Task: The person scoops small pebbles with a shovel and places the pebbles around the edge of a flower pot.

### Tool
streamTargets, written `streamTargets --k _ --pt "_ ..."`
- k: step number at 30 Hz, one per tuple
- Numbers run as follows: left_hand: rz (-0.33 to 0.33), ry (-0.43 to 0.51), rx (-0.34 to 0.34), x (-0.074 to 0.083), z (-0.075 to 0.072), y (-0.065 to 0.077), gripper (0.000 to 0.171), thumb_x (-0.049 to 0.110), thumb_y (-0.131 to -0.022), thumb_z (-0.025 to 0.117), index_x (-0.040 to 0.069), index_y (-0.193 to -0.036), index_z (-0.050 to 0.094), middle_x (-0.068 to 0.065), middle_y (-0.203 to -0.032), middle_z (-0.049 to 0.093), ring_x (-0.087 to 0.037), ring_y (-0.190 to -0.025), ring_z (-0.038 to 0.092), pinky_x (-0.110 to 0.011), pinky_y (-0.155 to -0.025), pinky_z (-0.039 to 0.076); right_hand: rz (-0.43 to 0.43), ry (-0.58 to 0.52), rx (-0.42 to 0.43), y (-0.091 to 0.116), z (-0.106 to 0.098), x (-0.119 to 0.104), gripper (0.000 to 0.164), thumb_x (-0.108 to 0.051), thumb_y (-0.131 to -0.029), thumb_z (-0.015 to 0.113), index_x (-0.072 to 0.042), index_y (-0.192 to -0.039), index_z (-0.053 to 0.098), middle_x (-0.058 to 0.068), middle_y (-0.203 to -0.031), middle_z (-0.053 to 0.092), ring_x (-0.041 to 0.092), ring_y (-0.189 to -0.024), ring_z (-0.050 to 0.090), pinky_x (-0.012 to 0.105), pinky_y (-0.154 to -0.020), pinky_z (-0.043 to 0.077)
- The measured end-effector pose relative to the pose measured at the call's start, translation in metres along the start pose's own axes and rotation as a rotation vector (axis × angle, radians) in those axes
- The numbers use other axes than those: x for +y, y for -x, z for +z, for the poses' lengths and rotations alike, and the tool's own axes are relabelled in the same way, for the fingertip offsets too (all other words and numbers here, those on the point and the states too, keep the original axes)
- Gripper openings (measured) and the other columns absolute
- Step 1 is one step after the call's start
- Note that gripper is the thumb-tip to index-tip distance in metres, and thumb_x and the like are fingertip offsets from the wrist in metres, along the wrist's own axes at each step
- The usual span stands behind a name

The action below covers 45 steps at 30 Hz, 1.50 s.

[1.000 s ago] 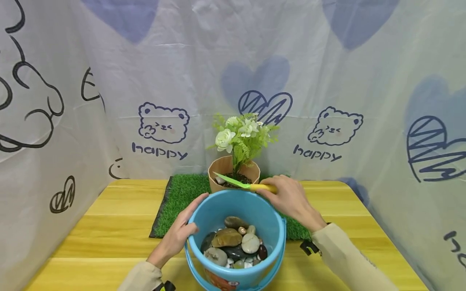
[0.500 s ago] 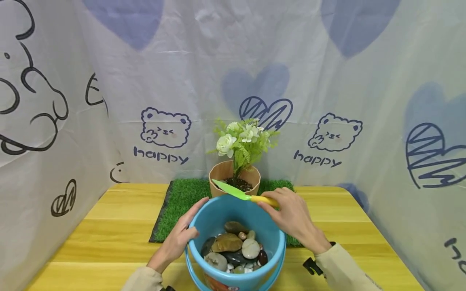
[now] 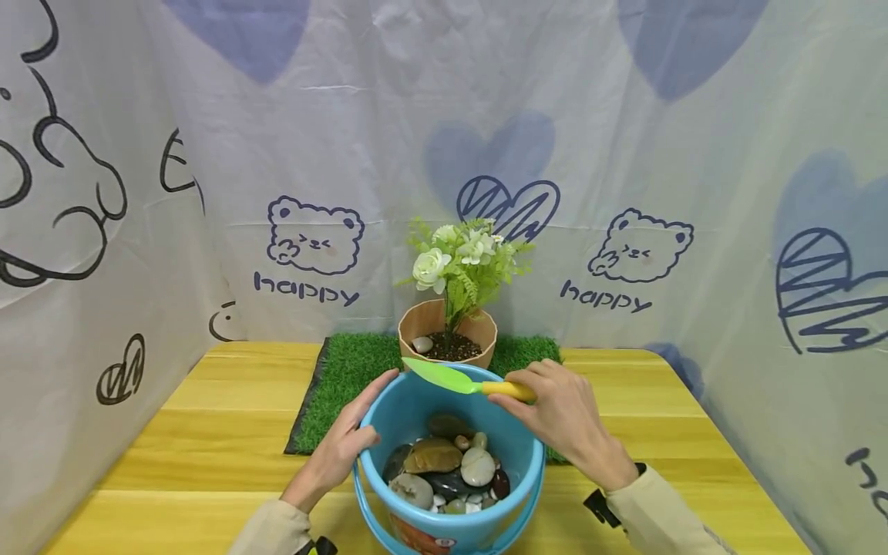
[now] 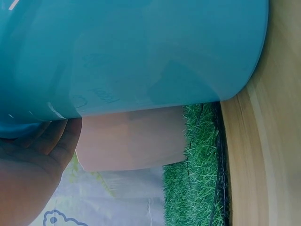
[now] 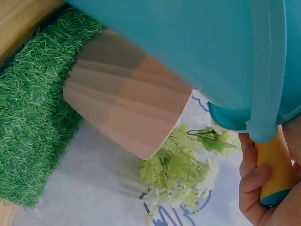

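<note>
A blue bucket [image 3: 378, 482] stands at the front, with several smooth stones [image 3: 433, 456] and small pebbles inside. My left hand [image 3: 341, 443] grips its left rim, thumb over the edge and fingers along the outside wall. My right hand [image 3: 558, 412] holds a small trowel by its yellow handle [image 5: 273, 169]. The green blade [image 3: 444, 375] points left across the bucket's far rim, with no stone visible on it. Just behind, a tan flowerpot [image 3: 486, 327] holds dark soil, a white-flowered plant [image 3: 475, 266] and a pale stone [image 3: 422, 344] on the soil's left side.
The pot stands on a green artificial grass mat [image 3: 350, 385] on a wooden table [image 3: 208, 439]. A printed white cloth [image 3: 388, 154] hangs behind and on both sides. The bucket's handle [image 3: 371, 520] hangs down in front.
The trowel has come back from over the pot's front to over the bucket's far rim, with its blade more level. The left hand keeps its hold on the rim.
</note>
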<state>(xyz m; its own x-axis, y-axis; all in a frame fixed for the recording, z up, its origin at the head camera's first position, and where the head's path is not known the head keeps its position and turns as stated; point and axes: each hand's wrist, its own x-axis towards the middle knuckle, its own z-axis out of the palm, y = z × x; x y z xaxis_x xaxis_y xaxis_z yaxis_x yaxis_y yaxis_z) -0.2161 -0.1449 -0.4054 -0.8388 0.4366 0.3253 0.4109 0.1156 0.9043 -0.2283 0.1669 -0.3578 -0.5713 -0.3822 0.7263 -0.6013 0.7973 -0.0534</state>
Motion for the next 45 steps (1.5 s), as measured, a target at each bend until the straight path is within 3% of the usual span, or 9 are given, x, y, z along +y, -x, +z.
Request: streamTargets --k 10,15,23,30,45 --pt "0.006 -0.008 0.017 0.0 -0.002 -0.003 0.082 0.005 -0.078 0.038 0.023 -0.156 0.023 -0.018 -0.155 0.033 -0.046 -0.131 0.044 -0.055 -0.097 0.045 -0.033 0.06 -0.022 0.0 -0.009 0.0 0.031 -0.045 -0.07 0.083 -0.017 -0.084 0.078 -0.007 -0.071 0.063 0.005 -0.059 0.049 0.017 -0.05 0.036" --pt "0.006 -0.005 0.007 -0.001 -0.002 -0.001 0.081 0.005 -0.079 0.038 0.02 -0.157 0.023 -0.02 -0.155 0.033 -0.048 -0.131 0.044 -0.057 -0.097 0.045 -0.058 0.06 -0.072 0.003 -0.014 -0.001 0.03 -0.046 -0.07 0.082 -0.018 -0.082 0.079 -0.009 -0.069 0.057 0.002 -0.056 0.043 0.015 -0.049 0.034" --pt "0.012 0.001 -0.002 -0.004 0.0 0.002 0.08 0.005 -0.079 0.039 0.017 -0.157 0.023 -0.022 -0.153 0.034 -0.048 -0.13 0.045 -0.053 -0.096 0.045 -0.107 0.081 -0.166 0.003 -0.02 -0.004 0.026 -0.044 -0.073 0.081 -0.02 -0.082 0.078 -0.009 -0.074 0.061 0.003 -0.059 0.048 0.014 -0.05 0.035" --pt "0.052 -0.047 0.016 -0.002 -0.002 -0.004 0.081 0.005 -0.078 0.04 0.018 -0.157 0.024 -0.021 -0.151 0.038 -0.046 -0.127 0.047 -0.054 -0.094 0.045 -0.144 0.099 -0.211 -0.003 -0.029 -0.004 0.025 -0.045 -0.073 0.08 -0.02 -0.079 0.077 -0.009 -0.072 0.057 0.002 -0.058 0.044 0.015 -0.048 0.032" --pt "0.021 -0.006 -0.005 -0.002 -0.001 0.0 0.082 0.005 -0.078 0.039 0.015 -0.157 0.022 -0.022 -0.153 0.034 -0.048 -0.13 0.045 -0.053 -0.097 0.044 -0.075 0.062 -0.383 -0.009 -0.04 -0.006 0.026 -0.048 -0.078 0.075 -0.021 -0.077 0.075 -0.014 -0.063 0.046 -0.002 -0.05 0.033 0.016 -0.045 0.027"
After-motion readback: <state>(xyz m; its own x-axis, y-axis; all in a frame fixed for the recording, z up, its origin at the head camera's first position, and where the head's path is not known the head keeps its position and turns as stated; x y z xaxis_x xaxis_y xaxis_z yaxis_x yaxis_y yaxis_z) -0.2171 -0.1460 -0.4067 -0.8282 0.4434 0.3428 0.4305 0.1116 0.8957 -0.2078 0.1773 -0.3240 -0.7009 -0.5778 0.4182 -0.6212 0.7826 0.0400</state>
